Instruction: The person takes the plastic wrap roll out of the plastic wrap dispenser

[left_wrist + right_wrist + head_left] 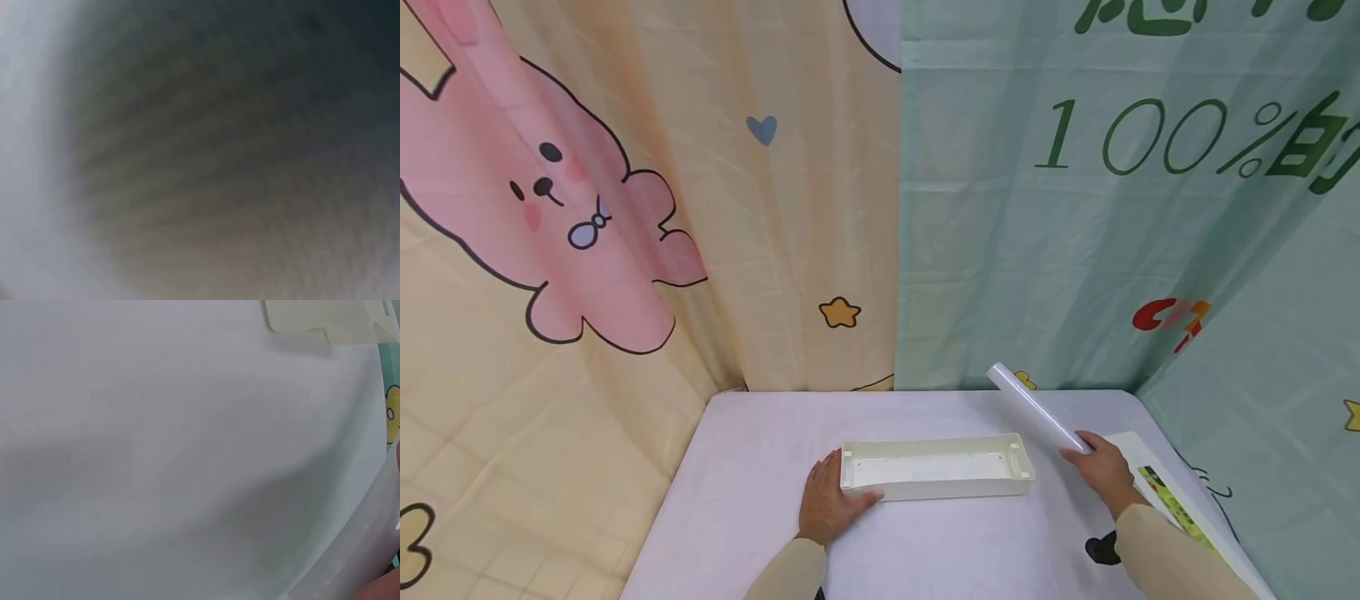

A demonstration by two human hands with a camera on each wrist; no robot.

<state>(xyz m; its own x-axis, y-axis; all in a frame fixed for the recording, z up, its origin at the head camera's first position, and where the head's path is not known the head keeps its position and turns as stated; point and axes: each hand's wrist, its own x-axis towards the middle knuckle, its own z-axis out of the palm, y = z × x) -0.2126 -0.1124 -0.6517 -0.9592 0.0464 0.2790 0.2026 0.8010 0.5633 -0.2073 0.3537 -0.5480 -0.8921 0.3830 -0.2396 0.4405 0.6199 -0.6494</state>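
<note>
A long, shallow white plastic tray [936, 490] rests on the table, its open side up. At its left end my left hand [831, 500] touches the tray, fingers along the end wall and thumb stretched along the front. My right hand [1105, 471] grips the near end of a translucent, whitish roll [1033, 408], which slants up and leftward above the table, right of the tray. Part of the roll [350, 550] and the tray's corner [328, 322] show in the right wrist view. The left wrist view is too dark and blurred to tell anything.
A white flat sheet or box with a yellow-green printed strip [1172, 504] lies at the table's right edge, partly under my right forearm. A black object [1102, 548] is beside that sleeve. Printed curtains [820, 208] hang around the white-covered table [760, 442].
</note>
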